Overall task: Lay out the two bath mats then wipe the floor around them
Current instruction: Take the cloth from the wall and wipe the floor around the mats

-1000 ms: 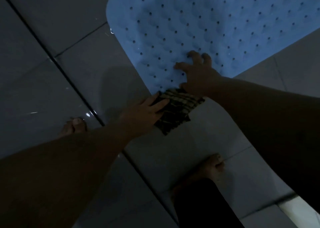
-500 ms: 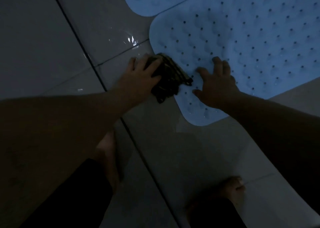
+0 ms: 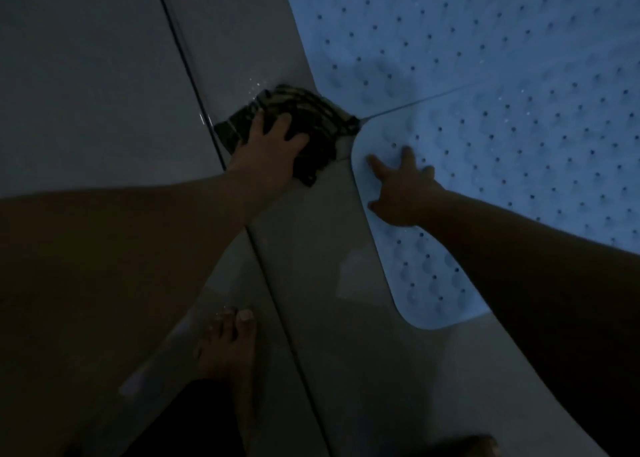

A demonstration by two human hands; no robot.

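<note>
The left hand (image 3: 268,151) is pressing flat on a dark checked cloth (image 3: 304,124), its fingers spread and fairly straight across the top of the fabric rather than curled round it. The cloth is lying on the grey tiled floor (image 3: 86,75) just above the middle of the frame, with its right corner touching the spot where the two mats meet. The right hand (image 3: 403,189) is resting open on the near mat (image 3: 519,165), palm down, with fingers fanned out close to the mat's rounded left edge.

That near mat is a pale blue sheet dotted with small holes, filling the right middle of the frame and curving down to a rounded corner at the lower right of centre. The far mat (image 3: 433,33), the same blue with the same holes, is filling the upper right, and the two are lying edge to edge along a thin dark seam. A dark grout line (image 3: 194,72) is running diagonally from the top centre down the floor. A bare foot (image 3: 228,345) is standing on the tiles at the lower centre, and small wet glints are showing on the floor just above the cloth.
</note>
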